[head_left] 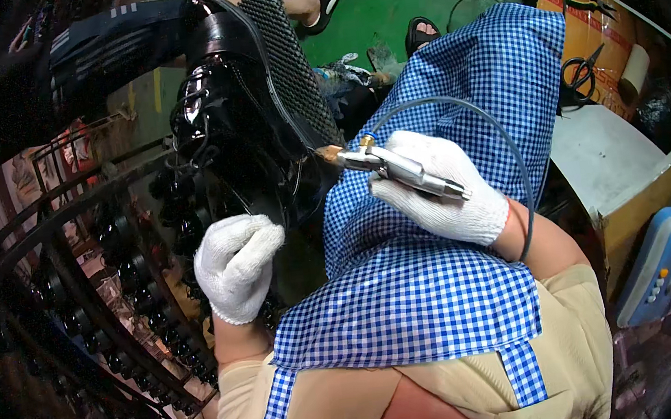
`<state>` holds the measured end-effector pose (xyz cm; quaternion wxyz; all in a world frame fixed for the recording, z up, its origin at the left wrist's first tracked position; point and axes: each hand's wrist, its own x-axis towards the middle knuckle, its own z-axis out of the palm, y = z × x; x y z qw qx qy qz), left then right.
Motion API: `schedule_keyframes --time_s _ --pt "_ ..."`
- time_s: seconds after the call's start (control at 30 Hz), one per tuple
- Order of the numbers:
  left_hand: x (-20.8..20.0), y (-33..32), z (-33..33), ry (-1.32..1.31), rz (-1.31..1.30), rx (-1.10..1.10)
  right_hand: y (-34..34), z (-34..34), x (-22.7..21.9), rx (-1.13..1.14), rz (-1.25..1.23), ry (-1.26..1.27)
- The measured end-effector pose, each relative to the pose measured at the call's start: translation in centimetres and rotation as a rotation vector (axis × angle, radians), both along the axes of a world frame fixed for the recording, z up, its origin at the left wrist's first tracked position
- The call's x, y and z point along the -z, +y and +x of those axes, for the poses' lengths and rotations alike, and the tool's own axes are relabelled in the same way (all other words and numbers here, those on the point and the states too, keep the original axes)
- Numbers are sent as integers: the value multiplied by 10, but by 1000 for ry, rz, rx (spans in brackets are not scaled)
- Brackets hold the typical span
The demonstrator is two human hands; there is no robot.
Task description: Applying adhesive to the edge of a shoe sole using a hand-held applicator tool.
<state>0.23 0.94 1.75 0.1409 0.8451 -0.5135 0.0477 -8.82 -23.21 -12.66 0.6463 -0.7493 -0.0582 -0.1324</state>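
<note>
Partner: Which hand has the tool?

Me: The right hand (439, 170). I see its gloved fingers and thumb closed about the barrel of a metal hand tool (401, 168). The left hand (237, 261), gloved too, is curled with its fingertips drawn together, by the near end of a black shoe (238, 121); I can't tell whether it pinches anything or touches the leather

Partner: Where is the tool exactly, and how would it handle?

Me: Over the checked apron (435, 297), just right of the shoe's near end. I'd expect it rigid, fairly weighty for its size and a little slick under knit gloves. I'd take it mid-barrel, clear of the brass fitting (367, 141), and allow for the hose (501, 131), which arcs away right and could tug at the front

Partner: Which way does it point?

Me: Its long axis runs from near right to far left, more crosswise than lengthwise. The brown tip (330, 155) faces the shoe; I can't judge contact

Partner: And the shoe?

Me: Toe far, laces facing left, long axis mostly near to far. The glossy upper looks slippery and easily scuffed, so I'd hold it by the sole edge
</note>
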Motion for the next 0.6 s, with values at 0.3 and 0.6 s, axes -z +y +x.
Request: schedule_keyframes --time_s 0.3,0.6 --pt "-35 -63 26 -145 301 279 -7 -36 1 43 0 69" --pt "-33 -117 31 -159 353 242 -14 -45 -1 224 26 12"
